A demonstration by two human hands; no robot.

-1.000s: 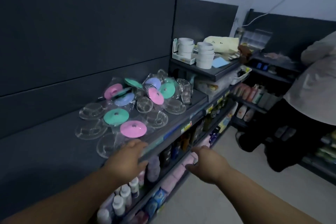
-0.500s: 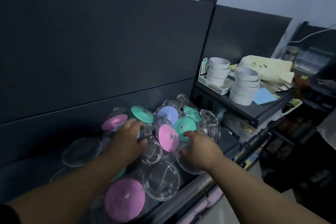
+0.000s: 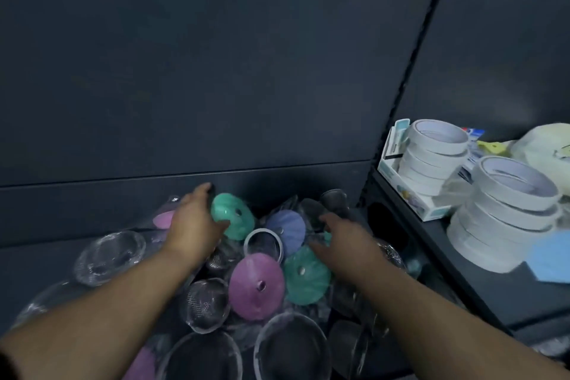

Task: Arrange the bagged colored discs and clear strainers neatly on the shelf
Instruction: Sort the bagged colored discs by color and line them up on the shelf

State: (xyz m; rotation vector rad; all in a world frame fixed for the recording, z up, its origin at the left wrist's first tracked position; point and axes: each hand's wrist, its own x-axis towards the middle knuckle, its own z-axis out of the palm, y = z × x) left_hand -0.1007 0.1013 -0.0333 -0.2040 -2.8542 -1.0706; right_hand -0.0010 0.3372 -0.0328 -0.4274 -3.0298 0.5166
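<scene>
Your left hand (image 3: 191,225) gripped the bagged green disc (image 3: 234,217) at the back edge of the shelf (image 3: 34,268), your right hand (image 3: 342,239) hovered open among clear strainers (image 3: 333,202); lifting, not dragging, looked wisest.

Dark shelf (image 3: 40,259), heaped bagged colored discs (image 3: 256,287), clear strainers (image 3: 108,256)

The middle disc (image 3: 256,284) is pinkish purple with a dark centre hole. Touching its right edge is the teal-green right disc (image 3: 305,278). Above it are a blue-violet disc (image 3: 287,230) and a white-rimmed ring (image 3: 263,245), and up-left the mint-green upper disc (image 3: 233,216). A clear strainer (image 3: 205,305) to its left shows fine mesh. Behind it, the back panel (image 3: 216,71) is slate grey. Well to its right, the tape rolls (image 3: 505,213) are white and a sheet (image 3: 552,256) is light blue.
</scene>
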